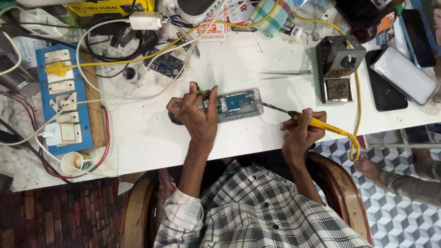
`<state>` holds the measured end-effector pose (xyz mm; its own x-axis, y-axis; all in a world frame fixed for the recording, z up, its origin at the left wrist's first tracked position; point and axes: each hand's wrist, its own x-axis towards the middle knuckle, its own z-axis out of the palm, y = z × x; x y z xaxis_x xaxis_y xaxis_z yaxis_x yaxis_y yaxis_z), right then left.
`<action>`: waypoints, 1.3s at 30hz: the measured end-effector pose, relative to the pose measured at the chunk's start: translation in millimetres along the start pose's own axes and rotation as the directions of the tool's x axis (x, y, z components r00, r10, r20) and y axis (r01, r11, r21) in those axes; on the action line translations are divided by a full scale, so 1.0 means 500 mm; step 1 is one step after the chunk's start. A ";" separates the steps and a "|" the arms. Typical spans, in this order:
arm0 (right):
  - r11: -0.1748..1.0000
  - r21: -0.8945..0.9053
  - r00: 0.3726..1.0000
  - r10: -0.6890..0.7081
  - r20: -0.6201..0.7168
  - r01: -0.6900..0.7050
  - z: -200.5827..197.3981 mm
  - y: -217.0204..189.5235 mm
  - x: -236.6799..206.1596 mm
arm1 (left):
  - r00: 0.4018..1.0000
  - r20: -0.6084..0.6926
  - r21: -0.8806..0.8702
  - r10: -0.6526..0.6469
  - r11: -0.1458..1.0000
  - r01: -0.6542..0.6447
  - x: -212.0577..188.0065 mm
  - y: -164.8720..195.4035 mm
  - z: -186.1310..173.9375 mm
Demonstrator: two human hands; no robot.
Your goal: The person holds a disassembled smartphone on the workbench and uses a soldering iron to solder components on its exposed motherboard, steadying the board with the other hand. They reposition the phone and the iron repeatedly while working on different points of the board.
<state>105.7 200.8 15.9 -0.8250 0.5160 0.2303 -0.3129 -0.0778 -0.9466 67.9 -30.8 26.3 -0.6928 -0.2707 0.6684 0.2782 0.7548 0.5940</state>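
An opened phone (pixel 239 104) with its back off lies on the white table (pixel 151 133), circuit board showing. My left hand (pixel 195 115) rests on the phone's left end and pinches a thin yellow-green tool (pixel 201 91) between thumb and fingers. My right hand (pixel 303 131) grips a yellow-handled soldering iron (pixel 317 123), whose metal tip (pixel 268 107) points at the phone's right edge. A yellow coiled cord (pixel 354 142) trails from the iron.
Tweezers (pixel 287 74) lie beyond the phone. A black soldering stand (pixel 337 66) sits at right, beside dark phones (pixel 388 87) and a white slab (pixel 404 76). A blue switchboard (pixel 62 96), tangled cables (pixel 138 55) and a tape roll (pixel 76 162) crowd the left. Another person's foot (pixel 367 167) shows lower right.
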 end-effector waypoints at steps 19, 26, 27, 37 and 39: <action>1.000 -0.011 0.999 0.029 0.026 -0.029 0.007 -0.010 0.001 | 0.992 0.098 -0.010 -0.086 0.996 0.087 0.020 0.023 -0.018; 0.999 -0.017 0.999 0.028 0.030 -0.028 0.008 -0.007 0.003 | 0.995 0.094 -0.032 -0.043 0.998 0.046 0.023 0.027 -0.019; 0.999 -0.010 0.999 0.033 0.023 -0.033 0.006 -0.007 0.001 | 0.995 0.093 -0.031 -0.046 0.998 0.049 0.020 0.028 -0.021; 0.996 -0.068 0.999 -0.047 0.021 0.048 0.009 -0.017 0.000 | 0.994 0.100 -0.022 -0.035 0.999 0.037 0.015 0.023 -0.013; 0.996 -0.078 0.999 -0.041 0.004 0.041 0.009 -0.017 -0.001 | 0.994 0.096 -0.036 -0.050 0.998 0.054 0.015 0.022 -0.011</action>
<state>106.6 197.2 24.9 -0.8133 0.5157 0.2694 -0.3086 0.0102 -0.9511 69.4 -28.0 40.3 -0.7667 -0.2492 0.5916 0.2646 0.7170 0.6449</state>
